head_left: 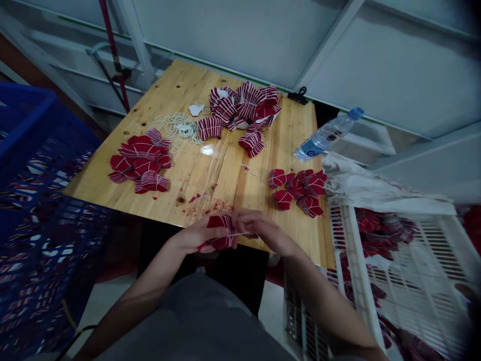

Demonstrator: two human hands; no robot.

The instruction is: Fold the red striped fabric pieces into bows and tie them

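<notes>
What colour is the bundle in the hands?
The bundle is red with white stripes; it shows best in the head view.

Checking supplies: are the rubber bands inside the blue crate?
No, the rubber bands lie in a loose pile on the wooden table.

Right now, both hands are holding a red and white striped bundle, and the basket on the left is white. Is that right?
No, the basket on the left is blue, not white; the head view shows it. The rest is right: the left hand and right hand are holding a red and white striped bundle.
</notes>
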